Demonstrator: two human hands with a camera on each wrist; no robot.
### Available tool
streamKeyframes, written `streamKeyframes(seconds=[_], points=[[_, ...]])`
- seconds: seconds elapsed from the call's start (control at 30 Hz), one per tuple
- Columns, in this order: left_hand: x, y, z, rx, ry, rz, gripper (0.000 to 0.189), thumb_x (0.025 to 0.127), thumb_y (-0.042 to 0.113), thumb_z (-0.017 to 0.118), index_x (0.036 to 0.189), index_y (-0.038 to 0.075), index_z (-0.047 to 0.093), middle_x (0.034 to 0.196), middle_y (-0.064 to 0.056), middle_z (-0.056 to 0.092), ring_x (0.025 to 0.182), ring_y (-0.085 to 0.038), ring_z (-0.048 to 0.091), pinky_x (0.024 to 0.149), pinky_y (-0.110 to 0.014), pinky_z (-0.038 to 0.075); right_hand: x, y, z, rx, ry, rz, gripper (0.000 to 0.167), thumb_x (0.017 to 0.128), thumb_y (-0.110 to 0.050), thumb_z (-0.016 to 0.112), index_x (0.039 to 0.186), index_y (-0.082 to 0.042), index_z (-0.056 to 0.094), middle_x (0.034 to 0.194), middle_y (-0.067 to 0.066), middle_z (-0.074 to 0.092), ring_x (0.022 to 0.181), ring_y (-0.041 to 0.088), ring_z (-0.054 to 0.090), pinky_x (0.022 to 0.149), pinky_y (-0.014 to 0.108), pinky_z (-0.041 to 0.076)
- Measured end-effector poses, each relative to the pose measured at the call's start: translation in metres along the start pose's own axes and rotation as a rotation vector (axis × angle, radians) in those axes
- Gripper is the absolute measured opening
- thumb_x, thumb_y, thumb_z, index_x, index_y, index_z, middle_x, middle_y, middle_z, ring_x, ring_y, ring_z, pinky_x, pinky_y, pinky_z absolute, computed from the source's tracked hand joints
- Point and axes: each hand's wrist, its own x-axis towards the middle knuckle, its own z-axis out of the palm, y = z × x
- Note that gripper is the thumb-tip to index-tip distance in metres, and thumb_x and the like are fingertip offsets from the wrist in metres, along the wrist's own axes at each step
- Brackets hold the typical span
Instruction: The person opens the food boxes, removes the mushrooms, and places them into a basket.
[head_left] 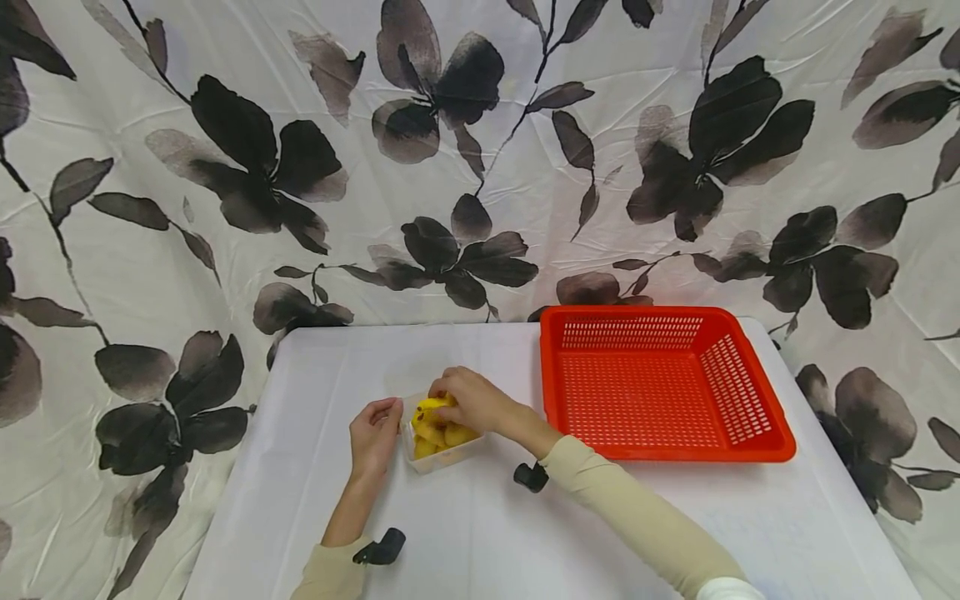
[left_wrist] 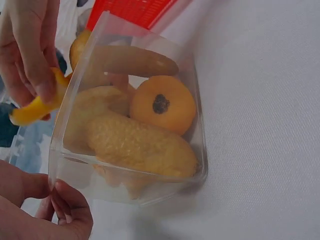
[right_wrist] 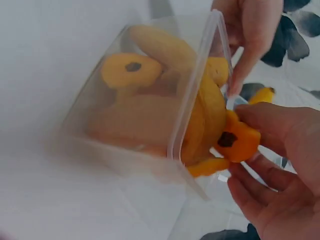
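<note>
A clear plastic container [head_left: 448,457] full of yellow fruit-like pieces stands on the white table. My left hand [head_left: 371,442] pinches its rim at the left corner between thumb and finger. Over the open top, my right hand [head_left: 476,404] holds a yellow-orange fruit-like piece with a dark centre [right_wrist: 245,142] between thumb and fingers. Through the wall, the left wrist view shows a round orange piece with a dark spot [left_wrist: 175,110] and a long bumpy yellow piece [left_wrist: 145,145]. Other pieces are partly hidden behind these.
A red perforated plastic basket [head_left: 671,454] sits to the right of the container, close to my right forearm. The white table [head_left: 510,550] ends at a floral cloth [head_left: 465,167] hanging behind it. Small black cameras [head_left: 531,477] are on both wrists.
</note>
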Motion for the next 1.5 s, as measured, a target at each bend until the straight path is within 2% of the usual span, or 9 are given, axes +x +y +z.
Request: streamKeyframes(seconds=[0.17,0.3,0.6,0.77,0.93,1.17,1.5], points=[[-0.001,0.0,-0.001,-0.006,0.0,0.007,0.03,0.103,0.017,0.064,0.12,-0.007,0.064,0.099,-0.008,0.063,0.081,-0.019,0.062,0.064,-0.014,0.049,-0.002,0.009,-0.01,0.221,0.014,0.066,0.023,0.097,-0.009,0.072,0.119,-0.001,0.069,0.108,0.009,0.069,0.099,0.021,0.063,0.092,0.029,0.055],[-0.003,0.0,-0.002,-0.007,-0.004,0.015,0.032,0.103,0.017,0.064,0.121,-0.009,0.064,0.099,-0.009,0.064,0.079,-0.015,0.062,0.064,-0.014,0.049,-0.007,0.018,-0.018,0.352,0.055,0.119,0.025,0.097,-0.009,0.072,0.119,-0.004,0.063,0.108,0.008,0.069,0.101,0.021,0.065,0.092,0.028,0.056],[-0.003,-0.003,-0.004,0.006,0.0,0.022,0.03,0.104,0.018,0.064,0.121,-0.007,0.065,0.099,-0.008,0.064,0.083,-0.019,0.063,0.066,-0.014,0.049,-0.022,0.039,-0.041,0.507,0.153,0.242,0.024,0.096,-0.014,0.072,0.117,-0.004,0.064,0.105,0.009,0.072,0.099,0.022,0.068,0.093,0.034,0.056],[-0.003,-0.004,-0.005,0.004,0.003,0.038,0.031,0.103,0.018,0.064,0.121,-0.008,0.064,0.101,-0.01,0.064,0.08,-0.015,0.062,0.066,-0.013,0.049,-0.03,0.05,-0.052,0.626,0.195,0.343,0.028,0.096,-0.015,0.073,0.119,-0.002,0.063,0.105,0.011,0.072,0.095,0.026,0.07,0.09,0.038,0.057],[-0.004,-0.004,-0.005,-0.008,0.001,0.051,0.033,0.103,0.018,0.064,0.121,-0.009,0.063,0.101,-0.011,0.065,0.078,-0.01,0.061,0.065,-0.013,0.049,-0.039,0.061,-0.062,0.707,0.23,0.4,0.031,0.097,-0.014,0.072,0.122,0.001,0.061,0.107,0.016,0.072,0.094,0.026,0.072,0.091,0.04,0.058],[-0.003,-0.004,-0.003,0.011,0.007,0.039,0.03,0.104,0.019,0.063,0.121,-0.006,0.064,0.1,-0.009,0.063,0.082,-0.019,0.061,0.066,-0.014,0.049,-0.054,0.078,-0.078,0.786,0.266,0.44,0.034,0.099,-0.012,0.069,0.126,0.004,0.058,0.113,0.021,0.07,0.092,0.021,0.071,0.087,0.035,0.059],[-0.003,-0.004,0.001,0.024,-0.001,0.039,0.03,0.104,0.02,0.063,0.121,-0.005,0.064,0.101,-0.009,0.063,0.084,-0.023,0.061,0.065,-0.014,0.048,-0.076,0.107,-0.094,0.819,0.304,0.514,0.036,0.101,-0.014,0.067,0.128,0.006,0.055,0.119,0.02,0.066,0.099,0.022,0.068,0.1,0.044,0.053]])
